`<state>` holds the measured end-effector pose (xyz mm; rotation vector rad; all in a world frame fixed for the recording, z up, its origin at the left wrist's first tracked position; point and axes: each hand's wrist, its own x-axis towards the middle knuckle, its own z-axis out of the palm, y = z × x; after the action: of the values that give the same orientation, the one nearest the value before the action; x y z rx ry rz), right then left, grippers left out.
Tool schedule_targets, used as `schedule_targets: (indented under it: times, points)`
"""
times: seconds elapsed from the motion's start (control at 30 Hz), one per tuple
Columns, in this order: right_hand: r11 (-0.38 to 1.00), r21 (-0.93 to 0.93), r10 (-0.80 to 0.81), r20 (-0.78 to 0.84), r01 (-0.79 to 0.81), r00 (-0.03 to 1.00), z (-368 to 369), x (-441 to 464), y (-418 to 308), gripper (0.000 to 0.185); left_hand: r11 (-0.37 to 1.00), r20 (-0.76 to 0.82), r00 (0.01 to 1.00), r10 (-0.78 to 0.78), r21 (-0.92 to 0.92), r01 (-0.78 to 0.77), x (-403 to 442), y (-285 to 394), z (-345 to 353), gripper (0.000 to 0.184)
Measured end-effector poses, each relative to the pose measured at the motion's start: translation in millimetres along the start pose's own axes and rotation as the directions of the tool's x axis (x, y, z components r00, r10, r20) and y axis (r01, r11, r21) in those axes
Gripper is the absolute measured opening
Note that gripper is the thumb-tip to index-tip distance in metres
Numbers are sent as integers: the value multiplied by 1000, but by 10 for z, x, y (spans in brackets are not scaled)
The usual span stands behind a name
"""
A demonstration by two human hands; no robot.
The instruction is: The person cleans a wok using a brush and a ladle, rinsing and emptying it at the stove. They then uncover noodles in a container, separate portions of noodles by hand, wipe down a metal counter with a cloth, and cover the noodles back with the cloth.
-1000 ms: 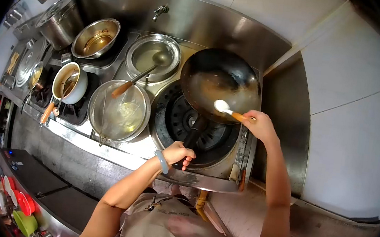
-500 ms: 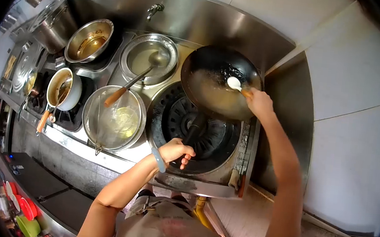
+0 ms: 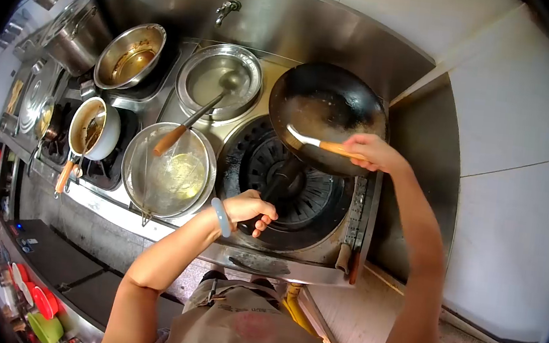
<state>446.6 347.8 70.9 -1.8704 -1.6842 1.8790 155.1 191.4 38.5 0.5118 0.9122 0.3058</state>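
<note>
My left hand (image 3: 251, 213) is closed around the black handle (image 3: 281, 180) of a dark wok (image 3: 327, 113). The wok is tilted, back and to the right of the round burner (image 3: 298, 204), and its inner surface has a wet shine. In my right hand (image 3: 371, 153) is the wooden handle of a white-headed spoon (image 3: 311, 141). Its head shows nearly edge-on over the near side of the wok; whether it touches the metal I cannot tell.
Left of the burner, a mesh strainer (image 3: 138, 167) sits over a bowl. Behind it, a ladle (image 3: 189, 126) leans in a metal basin (image 3: 189, 62). A white saucepan (image 3: 109, 137), a steel bowl (image 3: 155, 42) and a stockpot (image 3: 77, 43) stand farther left. A tap (image 3: 226, 11) juts from the back wall.
The spoon has moved from inside the wok toward its near edge and left, turning edge-on. My left hand keeps its hold on the wok handle. Less liquid shows in the wok.
</note>
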Motion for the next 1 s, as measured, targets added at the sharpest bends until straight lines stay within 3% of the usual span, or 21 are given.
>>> schedule_targets:
  times: [0.1, 0.17, 0.2, 0.23, 0.3, 0.43, 0.5, 0.6, 0.63, 0.7, 0.77, 0.83, 0.87, 1.0]
  points:
    - [986, 121, -106, -42, 111, 993, 264, 418, -36, 24, 999, -11, 1000, -15, 43, 15, -61, 103, 54, 23]
    - [957, -121, -290, -329, 265, 899, 388, 671, 18, 23, 998, -8, 1000, -20, 52, 20, -74, 133, 60, 23]
    - [850, -311, -522, -391, 425, 758, 289, 1119, 352, 23, 1000, -5, 1000, -10, 28, 10, -69, 133, 63, 24]
    - [850, -311, -522, -392, 425, 757, 307, 1016, 274, 23, 1000, 1, 1000, 0, 5, 0, -64, 142, 70, 24]
    - [666, -745, -606, -507, 42, 613, 306, 760, 120, 20, 1000, 1, 1000, -6, -21, 6, -57, 171, 91, 24]
    - [541, -834, -594, -468, -106, 654, 57, 431, 86, 17, 997, 13, 1000, -24, -68, 25, -68, 201, 70, 23]
    - [565, -814, -551, -491, -130, 675, -84, 291, 128, 20, 998, 38, 999, -11, -60, 14, -42, 190, 45, 22]
    - [742, -670, -343, -387, -5, 856, -240, 33, 80, 33, 997, 45, 999, -20, -79, 24, -63, 210, 66, 22]
    - [741, -671, -343, -389, -8, 855, -203, -91, -40, 33, 995, 49, 999, -20, -98, 24, -61, 212, 60, 22]
    - [889, -442, -28, -304, -115, 952, -45, -206, -266, 24, 992, 59, 998, -30, -121, 37, -58, 205, 41, 23]
    - [932, -359, -43, -244, -49, 969, 22, 62, -177, 19, 995, 49, 998, -40, -87, 44, -54, 208, 48, 22]
    - [921, -366, -264, -345, 130, 901, 125, 444, -95, 19, 998, 19, 999, -37, -45, 37, -52, 214, 58, 22]
    - [831, -539, -429, -458, 141, 779, 183, 551, -74, 21, 999, 14, 999, -29, -26, 30, -53, 209, 62, 21]
    - [738, -675, -429, -478, -8, 767, 164, 462, -91, 26, 994, 46, 998, -45, -98, 49, -70, 240, 25, 22]
